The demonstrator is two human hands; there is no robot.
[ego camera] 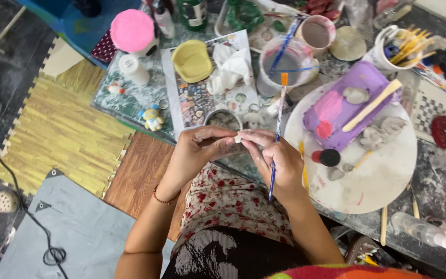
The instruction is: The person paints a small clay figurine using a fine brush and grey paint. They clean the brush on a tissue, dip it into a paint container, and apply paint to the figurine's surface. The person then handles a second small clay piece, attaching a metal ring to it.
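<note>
While both hands [241, 147] pinch white piece [237, 138] | right grips paintbrush [277, 132]

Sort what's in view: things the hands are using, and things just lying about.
In use:
left hand and right hand pinching a small white piece
blue-handled brush in the right hand

Lying about:
purple tray
yellow dish
pink lid
water cup

Soft, even daylight falls over my table [388, 181]; shadows stay faint, with mild glare on the white round board [383, 175]. My hands [243, 150] look slightly blurred, and the frame's edges bend.
</note>
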